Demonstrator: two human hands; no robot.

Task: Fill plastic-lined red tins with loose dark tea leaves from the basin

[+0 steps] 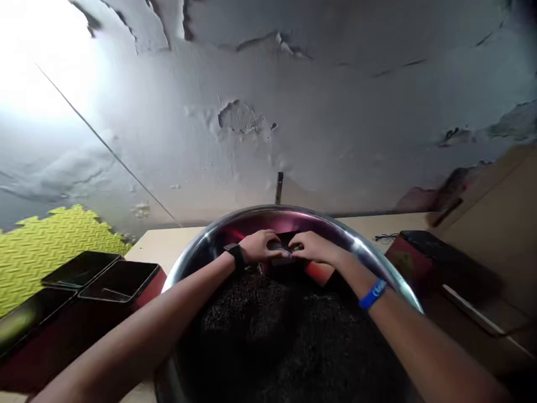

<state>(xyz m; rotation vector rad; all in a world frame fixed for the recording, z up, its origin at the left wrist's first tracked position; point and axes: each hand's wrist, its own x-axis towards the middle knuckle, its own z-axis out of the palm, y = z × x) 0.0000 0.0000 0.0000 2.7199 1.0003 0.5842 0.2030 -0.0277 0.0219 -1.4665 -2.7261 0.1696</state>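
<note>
Both my hands reach to the far side of a wide, shiny metal tub (200, 242) holding dark, crumbly, soil-like material (268, 313). My left hand (260, 246), a dark watch on its wrist, curls its fingers over the left of a small dark box (283, 263). On the other side, my right hand (312, 248), below a blue wristband (373, 294), bends its fingers round the same box. The fingertips nearly meet above it. An orange-red side (319, 273) shows under my right hand. Shadow hides the box's inside and lower part.
Several black-topped boxes with red sides (146, 288) stand left of the tub on a pale table (159, 240). Another dark red box (406, 257) is at the right, near a thin dark cable (386, 237). A peeling wall (335, 140) rises behind; yellow foam mats (54, 246) lie far left.
</note>
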